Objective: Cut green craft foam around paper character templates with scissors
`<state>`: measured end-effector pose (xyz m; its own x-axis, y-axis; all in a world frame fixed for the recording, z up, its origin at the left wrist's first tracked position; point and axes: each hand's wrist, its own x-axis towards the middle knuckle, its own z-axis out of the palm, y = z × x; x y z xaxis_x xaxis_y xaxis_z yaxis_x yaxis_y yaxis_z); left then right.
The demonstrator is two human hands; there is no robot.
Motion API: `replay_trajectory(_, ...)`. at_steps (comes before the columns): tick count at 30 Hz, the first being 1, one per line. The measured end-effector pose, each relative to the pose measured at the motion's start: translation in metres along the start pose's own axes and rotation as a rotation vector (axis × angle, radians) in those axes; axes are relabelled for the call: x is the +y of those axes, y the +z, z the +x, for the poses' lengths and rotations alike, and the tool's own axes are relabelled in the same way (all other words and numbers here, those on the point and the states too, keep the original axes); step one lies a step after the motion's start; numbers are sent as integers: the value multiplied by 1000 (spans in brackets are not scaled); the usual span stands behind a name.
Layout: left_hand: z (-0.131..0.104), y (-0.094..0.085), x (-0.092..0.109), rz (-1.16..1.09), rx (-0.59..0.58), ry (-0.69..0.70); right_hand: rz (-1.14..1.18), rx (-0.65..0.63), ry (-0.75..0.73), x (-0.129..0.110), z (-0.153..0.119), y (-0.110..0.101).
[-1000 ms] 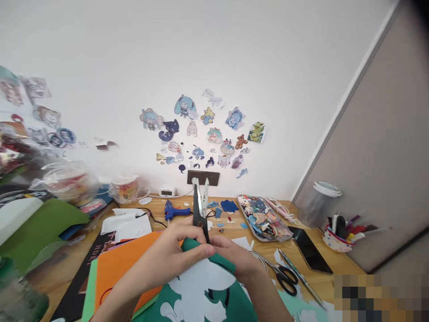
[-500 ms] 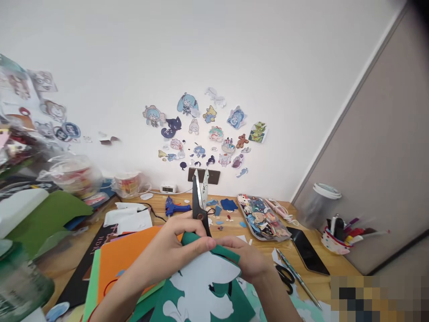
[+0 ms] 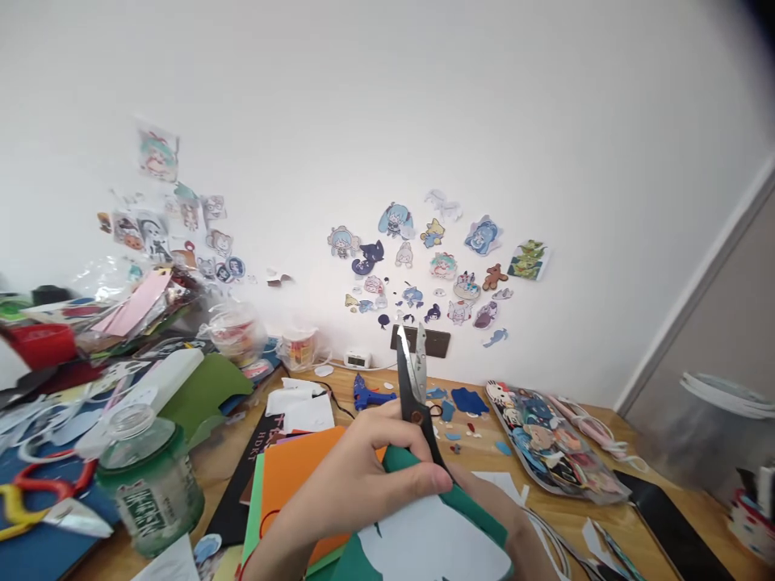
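Note:
My left hand (image 3: 387,476) pinches a folded dark green sheet of paper (image 3: 403,460) between thumb and fingers. On the sheet lies a white paper shape (image 3: 433,541) with a curved outline, its lower part cut off by the frame. Black-handled scissors (image 3: 413,393) point upward past my left fingers, blades slightly apart. Their handles run down behind the green paper to my right hand (image 3: 505,512), which is closed round them, most of its fingers hidden.
Orange paper (image 3: 296,484) lies under my left arm. A green glass jar (image 3: 151,484) and red-and-yellow scissors (image 3: 54,500) are on the left. Behind the hands lies a blue glue gun (image 3: 370,395). A sticker-filled tray (image 3: 550,444) and a black phone (image 3: 675,524) lie right.
The view has swung left, so the hands and desk things appear farther right and lower. Both hands keep their hold on the paper and scissors; the blades stay slightly apart.

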<state>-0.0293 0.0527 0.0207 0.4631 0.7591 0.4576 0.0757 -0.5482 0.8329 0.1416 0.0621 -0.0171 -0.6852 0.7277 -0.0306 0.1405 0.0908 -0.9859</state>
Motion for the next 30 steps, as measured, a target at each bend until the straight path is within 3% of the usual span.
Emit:
replay_trajectory(6,-1,-1,0,23,93,-36,13,153,-83,-16,-15,-10)
replay_trajectory(10,-3,-1,1,32,125,-78,26,328,-62,-21,-21,-13)
replay_trajectory(13,-6,0,3,52,109,-71,-40,378,-184,-21,-30,-10)
replay_trajectory(16,-9,1,7,100,99,-73,6,303,-312,-21,-37,-5)
replay_trajectory(19,-12,1,12,142,96,-52,187,211,-319,-20,-37,1)
replay_trajectory(21,-13,1,16,154,76,-48,249,220,-345,-19,-36,3)
replay_trajectory(25,-17,2,20,185,48,-87,202,148,-480,-21,-44,5)
replay_trajectory(30,-22,7,24,227,14,-103,0,152,-264,-27,-57,9)
